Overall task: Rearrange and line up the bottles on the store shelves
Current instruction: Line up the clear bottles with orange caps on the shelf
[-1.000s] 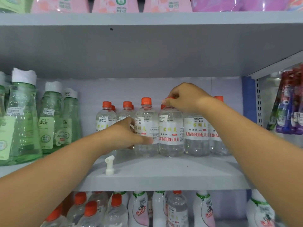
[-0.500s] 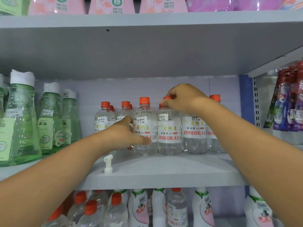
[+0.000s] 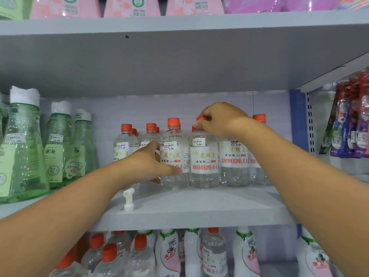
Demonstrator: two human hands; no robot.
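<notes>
- Across the middle shelf (image 3: 199, 212), grey, we find clear bottles with orange caps standing in a row from centre to right; a second rank shows behind them.
- Left on that shelf we note three tall green bottles (image 3: 24, 148) with white caps, well apart from the clear ones.
- Our left hand (image 3: 147, 166) is wrapped around the side of a clear bottle (image 3: 175, 154), thumb across its label, fingers behind it and hidden.
- Our right hand (image 3: 221, 118) pinches the orange cap (image 3: 201, 118) of the neighbouring clear bottle (image 3: 203, 158), fingertips closed on it from above. Both bottles stand upright on the shelf, just beside each other.
- Near the front edge we see a small white nozzle (image 3: 128, 199) standing alone.
- Below we see more orange-capped and white bottles; above, pink packs.
</notes>
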